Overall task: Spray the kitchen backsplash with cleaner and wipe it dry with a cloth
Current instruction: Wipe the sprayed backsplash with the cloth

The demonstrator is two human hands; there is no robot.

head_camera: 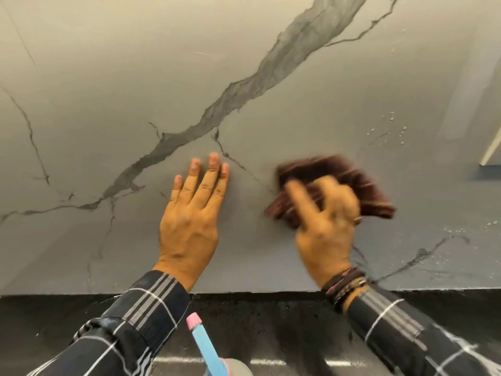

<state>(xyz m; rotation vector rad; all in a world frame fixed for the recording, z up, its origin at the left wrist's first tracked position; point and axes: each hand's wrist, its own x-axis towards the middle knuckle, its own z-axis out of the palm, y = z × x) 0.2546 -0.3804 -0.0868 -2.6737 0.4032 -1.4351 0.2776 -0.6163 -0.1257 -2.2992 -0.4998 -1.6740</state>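
1. On the grey marbled backsplash (244, 77), the right hand (325, 223) is pressing a dark reddish cloth (333, 185) against the stone; hand and cloth are both blurring, which suggests a wiping stroke in progress. The fingers are closing over the bunched cloth, gripping it.
2. The left hand (192, 213) is lying flat on the wall just beside the cloth, fingers spread and extended, holding nothing (apparently bracing the body).
3. Droplets (390, 131) are clinging to the wall up and to the right of the cloth, and more are showing lower right (461, 229); the area under and left of the hands is looking dry. By this judgement, the wiping is partly done, with the right-hand portion remaining.
4. To do this step well, the person should be keeping the cloth flat with even pressure, working toward the wet patches in overlapping passes, and turning to a dry face of the cloth if streaks are appearing.
5. The cloth is lying as a fanned bundle, its long axis running roughly left to right along the wall, tilting slightly down to the left (the blur is making its edges uncertain).
6. The spray bottle (208, 346) is standing on the black counter (271, 321) below, between the two sleeves; its blue neck is slanting up and to the left, the pink cap (193, 320) pointing toward the wall.
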